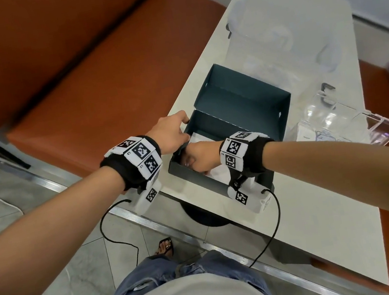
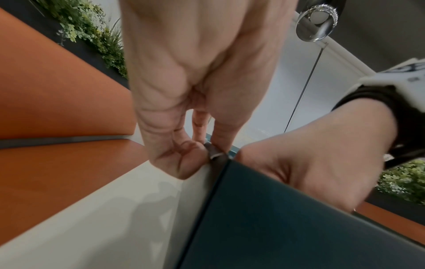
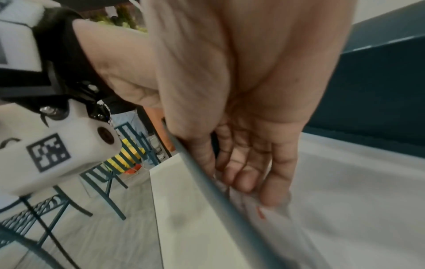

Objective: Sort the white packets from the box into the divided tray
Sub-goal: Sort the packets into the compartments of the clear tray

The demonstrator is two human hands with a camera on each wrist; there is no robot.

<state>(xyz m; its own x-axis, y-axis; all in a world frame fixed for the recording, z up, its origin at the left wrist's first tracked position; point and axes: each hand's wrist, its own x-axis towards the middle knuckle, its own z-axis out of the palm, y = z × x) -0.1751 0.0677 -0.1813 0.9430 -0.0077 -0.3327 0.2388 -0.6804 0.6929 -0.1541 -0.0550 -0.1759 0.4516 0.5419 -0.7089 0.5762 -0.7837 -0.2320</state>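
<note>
The right hand (image 1: pixel 200 158) reaches inside the dark teal cardboard box (image 1: pixel 245 105), its fingers (image 3: pixel 273 174) curled onto the white paper packets (image 3: pixel 345 191) lying there, while at ten o'clock the left hand (image 1: pixel 173 133) pinches the box's corner, and the clear divided acrylic tray (image 1: pixel 377 124) stands at three o'clock on the white table (image 1: pixel 318 229).

hands (image 1: pixel 173 135): 2 | box (image 1: pixel 245 102): 1 | divided tray (image 1: pixel 365 126): 1 | table (image 1: pixel 315 217): 1 | packets: uncountable
</note>
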